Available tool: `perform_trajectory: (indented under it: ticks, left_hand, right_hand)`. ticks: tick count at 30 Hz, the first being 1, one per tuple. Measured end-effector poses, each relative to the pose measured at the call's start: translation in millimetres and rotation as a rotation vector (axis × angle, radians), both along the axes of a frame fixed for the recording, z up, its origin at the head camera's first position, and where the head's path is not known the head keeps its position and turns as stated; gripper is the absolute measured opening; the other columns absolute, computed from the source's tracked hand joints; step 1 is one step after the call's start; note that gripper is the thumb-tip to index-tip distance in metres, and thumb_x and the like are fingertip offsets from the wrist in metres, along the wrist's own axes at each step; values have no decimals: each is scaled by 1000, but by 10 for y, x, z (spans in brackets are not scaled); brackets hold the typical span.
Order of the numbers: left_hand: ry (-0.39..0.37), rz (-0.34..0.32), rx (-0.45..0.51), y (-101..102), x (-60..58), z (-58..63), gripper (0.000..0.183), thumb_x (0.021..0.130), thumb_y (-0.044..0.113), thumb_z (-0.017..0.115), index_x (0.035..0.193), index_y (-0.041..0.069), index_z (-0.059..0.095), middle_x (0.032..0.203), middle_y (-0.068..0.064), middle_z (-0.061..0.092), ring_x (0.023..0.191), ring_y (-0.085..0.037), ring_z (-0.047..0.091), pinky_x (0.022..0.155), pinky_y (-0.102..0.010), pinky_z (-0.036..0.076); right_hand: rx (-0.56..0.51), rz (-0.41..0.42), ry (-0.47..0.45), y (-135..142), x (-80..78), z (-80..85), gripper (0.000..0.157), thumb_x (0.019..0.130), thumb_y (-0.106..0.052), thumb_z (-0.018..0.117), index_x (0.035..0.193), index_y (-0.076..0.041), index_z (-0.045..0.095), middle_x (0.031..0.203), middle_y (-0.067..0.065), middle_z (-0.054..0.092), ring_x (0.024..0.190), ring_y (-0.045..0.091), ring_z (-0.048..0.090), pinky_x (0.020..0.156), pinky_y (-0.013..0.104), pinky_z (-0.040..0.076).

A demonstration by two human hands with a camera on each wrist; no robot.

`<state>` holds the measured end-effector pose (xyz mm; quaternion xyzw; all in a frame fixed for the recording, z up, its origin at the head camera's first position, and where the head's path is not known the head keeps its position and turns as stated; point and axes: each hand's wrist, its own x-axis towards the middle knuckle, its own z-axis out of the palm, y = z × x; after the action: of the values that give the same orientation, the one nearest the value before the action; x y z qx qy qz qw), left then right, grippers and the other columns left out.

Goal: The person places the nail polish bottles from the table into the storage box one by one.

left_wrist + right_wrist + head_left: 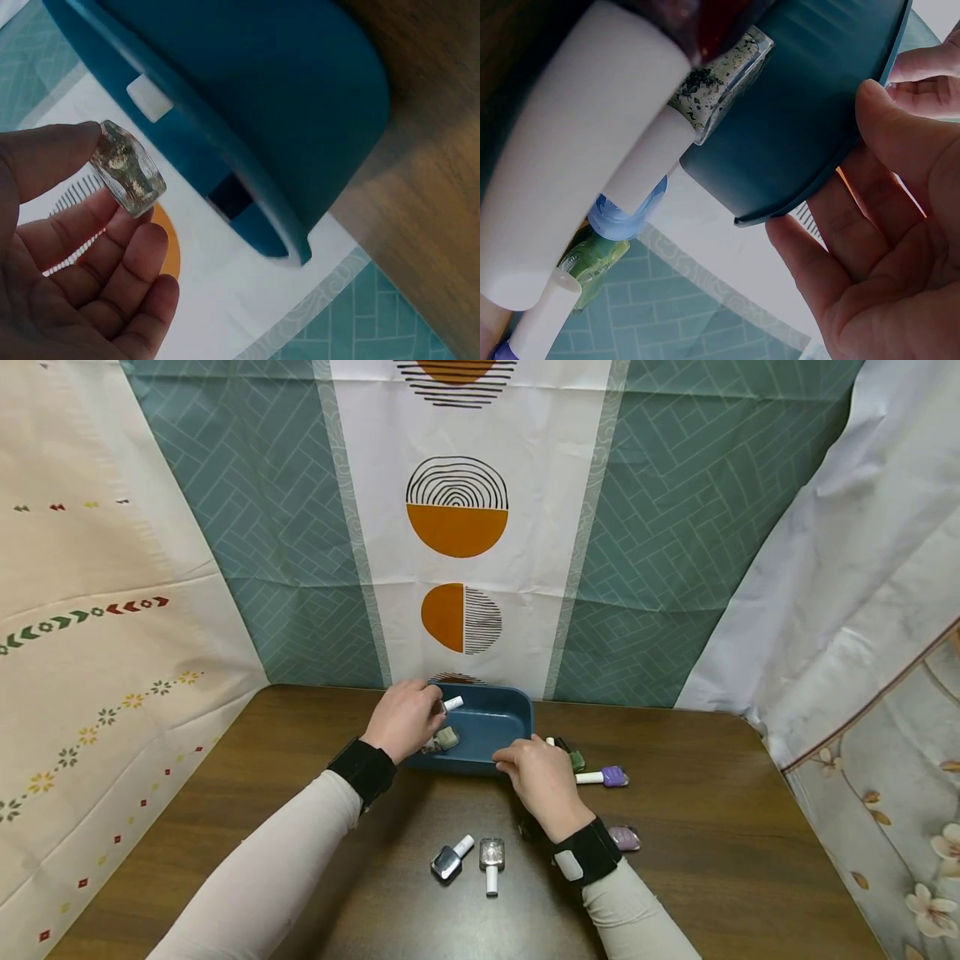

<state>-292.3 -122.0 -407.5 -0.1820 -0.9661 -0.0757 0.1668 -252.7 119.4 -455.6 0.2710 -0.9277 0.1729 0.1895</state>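
My left hand [406, 720] is over the left side of a dark teal plastic bin [491, 727]. Its thumb and fingers pinch a clear nail polish bottle with glittery flakes [127, 169], whose white cap [453, 703] points right. A pale bottle [447, 738] lies inside the bin, beneath that hand. At the bin's front right corner, my right hand [543, 781] holds the rim, thumb against the outer wall and fingers at the edge. Black-speckled polish [724, 82] lies beside the bin in the right wrist view.
In front of the bin lie a dark polish bottle [447, 863] and a silver glitter one [492, 855]. Right of the right hand are purple [615, 777], green [577, 762] and mauve [624, 838] bottles. A patterned cloth [465, 527] hangs behind the wooden table [697, 827].
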Motion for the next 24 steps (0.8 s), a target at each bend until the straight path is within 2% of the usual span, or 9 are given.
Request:
perform_trajectory:
  ticks: [8, 13, 24]
  left_hand:
    - [-31, 72, -44, 70, -50, -67, 15, 89, 24, 72, 91, 10, 70, 82, -4, 59, 78, -23, 54, 73, -37, 45]
    - [-32, 81, -74, 87, -68, -119, 13, 89, 24, 71, 87, 11, 68, 81, -3, 59, 76, -24, 54, 70, -38, 46]
    - [-89, 107, -130, 129, -89, -215, 18, 86, 25, 70, 94, 8, 68, 85, -6, 59, 78, -25, 50, 75, -39, 44]
  right_hand:
    - [7, -4, -18, -4, -6, -1, 10, 87, -20, 76, 96, -22, 80, 85, -9, 70, 83, 10, 67, 97, 40, 47]
    - [1, 1, -21, -8, -10, 3, 10, 87, -20, 76, 96, -22, 80, 85, -9, 70, 82, 10, 67, 98, 41, 46]
    - [-7, 5, -17, -2, 1, 6, 10, 87, -20, 76, 96, -21, 80, 86, -8, 70, 83, 11, 67, 99, 42, 46]
